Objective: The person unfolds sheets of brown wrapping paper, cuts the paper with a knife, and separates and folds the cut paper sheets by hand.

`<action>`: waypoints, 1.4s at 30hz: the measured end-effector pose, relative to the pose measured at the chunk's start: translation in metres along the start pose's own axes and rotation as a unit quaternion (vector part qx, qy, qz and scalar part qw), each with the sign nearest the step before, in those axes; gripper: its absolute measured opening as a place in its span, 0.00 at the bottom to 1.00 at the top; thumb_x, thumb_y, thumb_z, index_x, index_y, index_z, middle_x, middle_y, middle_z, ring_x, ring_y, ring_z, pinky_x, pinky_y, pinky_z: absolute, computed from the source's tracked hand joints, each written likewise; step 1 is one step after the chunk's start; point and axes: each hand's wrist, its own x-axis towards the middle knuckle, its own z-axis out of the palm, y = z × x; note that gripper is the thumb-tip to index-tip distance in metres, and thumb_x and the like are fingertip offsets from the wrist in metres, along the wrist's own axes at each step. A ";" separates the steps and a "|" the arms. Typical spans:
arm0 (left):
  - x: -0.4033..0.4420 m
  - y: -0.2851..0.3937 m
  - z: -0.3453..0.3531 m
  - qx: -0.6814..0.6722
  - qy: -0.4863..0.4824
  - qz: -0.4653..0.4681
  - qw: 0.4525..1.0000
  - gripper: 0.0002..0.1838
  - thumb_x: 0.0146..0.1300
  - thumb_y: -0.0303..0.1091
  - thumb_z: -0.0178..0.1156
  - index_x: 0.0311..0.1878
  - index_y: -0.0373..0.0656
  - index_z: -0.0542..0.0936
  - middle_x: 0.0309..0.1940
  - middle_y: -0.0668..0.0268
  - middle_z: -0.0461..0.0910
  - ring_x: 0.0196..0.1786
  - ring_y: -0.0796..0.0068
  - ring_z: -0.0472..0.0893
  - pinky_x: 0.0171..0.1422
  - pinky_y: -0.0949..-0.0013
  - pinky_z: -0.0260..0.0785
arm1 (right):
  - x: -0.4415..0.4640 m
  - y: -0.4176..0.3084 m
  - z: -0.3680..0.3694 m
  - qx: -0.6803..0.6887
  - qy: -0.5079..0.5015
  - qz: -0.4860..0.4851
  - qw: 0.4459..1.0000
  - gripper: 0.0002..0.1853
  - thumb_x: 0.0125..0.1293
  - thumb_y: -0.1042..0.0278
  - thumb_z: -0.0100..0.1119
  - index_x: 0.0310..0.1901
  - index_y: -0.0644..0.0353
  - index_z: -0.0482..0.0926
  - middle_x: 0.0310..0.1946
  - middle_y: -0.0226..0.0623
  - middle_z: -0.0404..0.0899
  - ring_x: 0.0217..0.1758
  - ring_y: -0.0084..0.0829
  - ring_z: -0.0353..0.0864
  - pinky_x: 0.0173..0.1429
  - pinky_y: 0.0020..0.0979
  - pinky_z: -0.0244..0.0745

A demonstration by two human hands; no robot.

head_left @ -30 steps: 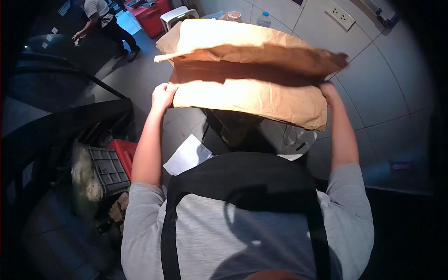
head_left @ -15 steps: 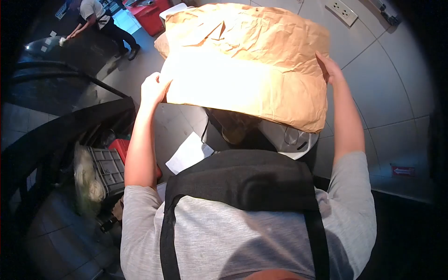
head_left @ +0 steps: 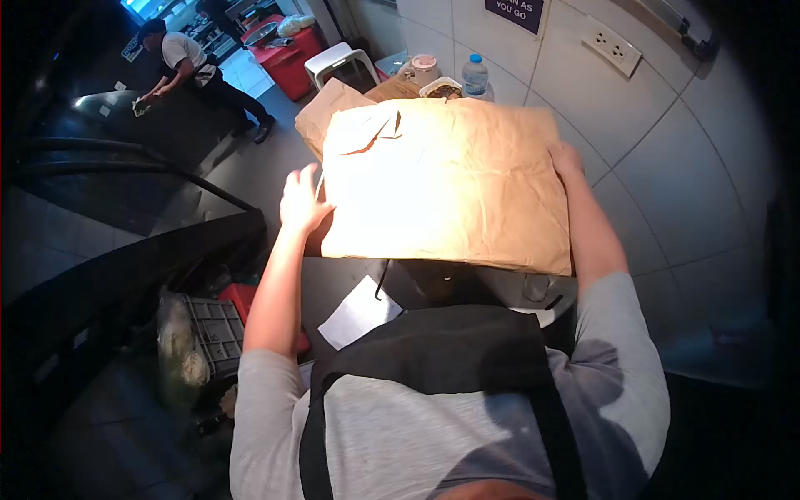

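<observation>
Fingers of the left hand (head_left: 304,202) splay loosely at the left edge of a brown paper bag (head_left: 450,183), centre frame; the right hand's (head_left: 568,160) meet its right edge, grip unclear. A bottle (head_left: 475,75) crowds the far edge; floor (head_left: 246,171) opens leftward. Creased paper glares white towards the left.

Creased matt brown paper bag (head_left: 467,183), glossy smooth wall tiles (head_left: 642,150), clear plastic bottle (head_left: 475,77), matt black cloth apron (head_left: 450,342)
</observation>
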 end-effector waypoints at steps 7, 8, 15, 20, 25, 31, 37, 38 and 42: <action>0.111 0.057 0.031 -0.065 0.031 0.060 0.996 0.39 0.48 0.49 0.69 0.62 0.46 0.67 0.59 0.53 0.69 0.62 0.56 0.70 0.65 0.61 0.63 | 0.001 0.016 0.023 0.108 0.020 0.075 0.991 0.39 0.56 0.39 0.59 0.60 0.65 0.67 0.55 0.53 0.74 0.57 0.48 0.74 0.58 0.41 0.70; 0.120 0.058 0.038 -0.119 0.013 0.019 0.993 0.36 0.48 0.49 0.68 0.60 0.45 0.70 0.56 0.53 0.72 0.61 0.56 0.71 0.64 0.62 0.64 | 0.000 0.011 0.022 0.088 0.035 0.077 0.993 0.39 0.56 0.39 0.60 0.59 0.65 0.68 0.54 0.53 0.74 0.57 0.48 0.74 0.58 0.41 0.70; 0.157 0.039 0.064 -0.197 -0.019 -0.051 0.979 0.11 0.55 0.41 0.64 0.32 0.43 0.80 0.29 0.55 0.81 0.35 0.57 0.81 0.43 0.62 0.72 | 0.008 0.022 0.023 0.059 0.084 0.075 0.992 0.41 0.53 0.36 0.61 0.54 0.69 0.73 0.51 0.55 0.76 0.55 0.50 0.76 0.57 0.42 0.72; 0.156 0.059 0.040 -0.069 0.179 0.055 0.980 0.07 0.61 0.39 0.55 0.37 0.47 0.74 0.32 0.56 0.81 0.38 0.50 0.80 0.41 0.52 0.71 | 0.005 0.023 0.013 0.111 0.047 0.068 0.990 0.36 0.55 0.41 0.62 0.55 0.68 0.74 0.51 0.52 0.77 0.53 0.46 0.78 0.56 0.38 0.72; 0.174 -0.066 0.056 -0.012 0.073 -0.189 0.979 0.09 0.65 0.39 0.48 0.44 0.51 0.75 0.36 0.52 0.82 0.43 0.49 0.81 0.45 0.54 0.72 | -0.003 0.070 -0.016 0.191 0.089 0.015 0.978 0.25 0.62 0.55 0.59 0.55 0.67 0.74 0.49 0.46 0.80 0.52 0.37 0.79 0.55 0.33 0.70; 0.195 -0.036 0.039 -0.435 -0.094 -0.122 0.887 0.24 0.65 0.55 0.54 0.38 0.40 0.79 0.32 0.70 0.79 0.34 0.84 0.73 0.39 0.70 0.68 | 0.008 0.065 -0.010 0.187 0.137 -0.054 0.971 0.21 0.65 0.58 0.58 0.49 0.70 0.75 0.44 0.48 0.80 0.47 0.35 0.79 0.52 0.31 0.70; 0.207 0.057 0.039 -0.305 -0.325 -0.221 0.867 0.31 0.62 0.61 0.55 0.50 0.40 0.77 0.39 0.63 0.80 0.45 0.74 0.77 0.48 0.72 0.69 | 0.009 0.039 -0.020 0.227 0.133 -0.083 0.961 0.21 0.65 0.57 0.58 0.49 0.69 0.75 0.45 0.47 0.80 0.46 0.33 0.78 0.51 0.30 0.69; 0.209 0.059 0.046 -0.316 -0.336 -0.278 0.843 0.28 0.62 0.58 0.56 0.50 0.40 0.77 0.39 0.63 0.80 0.45 0.73 0.77 0.49 0.73 0.69 | 0.008 0.036 -0.020 0.234 0.136 -0.085 0.959 0.21 0.65 0.57 0.58 0.49 0.69 0.75 0.44 0.47 0.80 0.45 0.33 0.78 0.51 0.30 0.69; 0.211 0.051 0.056 -0.639 -0.341 -0.223 0.652 0.21 0.58 0.36 0.67 0.52 0.35 0.77 0.44 0.59 0.82 0.45 0.67 0.82 0.52 0.65 0.73 | 0.006 0.030 -0.015 0.232 0.154 -0.099 0.955 0.21 0.66 0.56 0.56 0.49 0.68 0.75 0.42 0.46 0.80 0.43 0.31 0.77 0.51 0.29 0.70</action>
